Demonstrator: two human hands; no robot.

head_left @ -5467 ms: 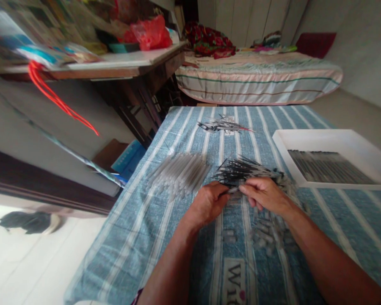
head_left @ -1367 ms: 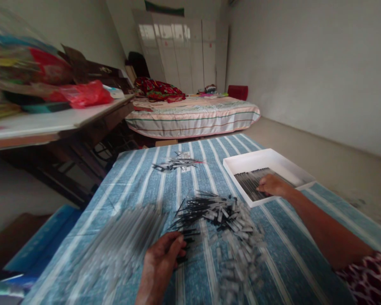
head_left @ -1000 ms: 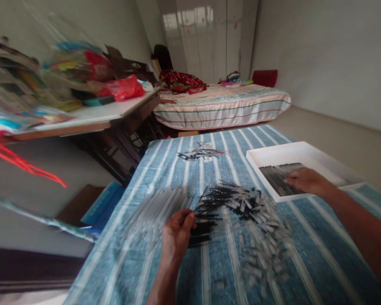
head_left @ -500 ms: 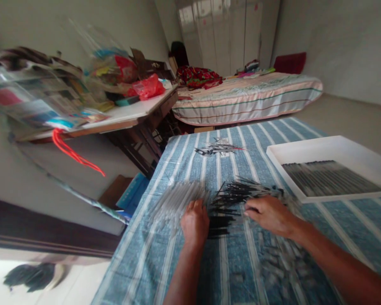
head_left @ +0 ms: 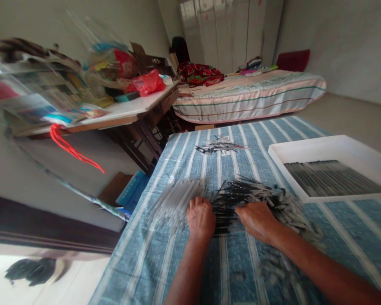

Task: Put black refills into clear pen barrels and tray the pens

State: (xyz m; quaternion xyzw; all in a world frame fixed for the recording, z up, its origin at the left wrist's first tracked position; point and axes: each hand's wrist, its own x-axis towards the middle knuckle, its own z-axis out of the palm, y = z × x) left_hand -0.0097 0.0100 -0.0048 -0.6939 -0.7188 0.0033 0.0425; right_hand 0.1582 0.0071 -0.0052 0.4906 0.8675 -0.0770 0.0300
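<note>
My left hand (head_left: 201, 218) is closed at the right edge of a heap of translucent white tubes (head_left: 174, 199), which look like pen barrels. Its fingertips point away from me, and whatever is in them is hidden. Just to its right, my right hand (head_left: 256, 220) has its thumb and fingers pinched together beside a pile of thin black rods (head_left: 241, 186). What it pinches is too blurred to name. Some black rods (head_left: 222, 218) lie between the hands. Short grey-white pieces (head_left: 288, 212) are heaped beyond my right wrist.
A white tray (head_left: 365, 150) at the right holds a row of dark, pen-like sticks (head_left: 330, 178). Loose thin parts (head_left: 220, 146) lie toward the far end of the striped cloth (head_left: 139, 258). Small grey pieces (head_left: 277, 267) sit below my right forearm. A cluttered desk (head_left: 130, 110) stands left.
My right hand has moved left, closer to my left hand. My left hand has shifted slightly right. The grey-white pieces beyond my right wrist show more clearly.
</note>
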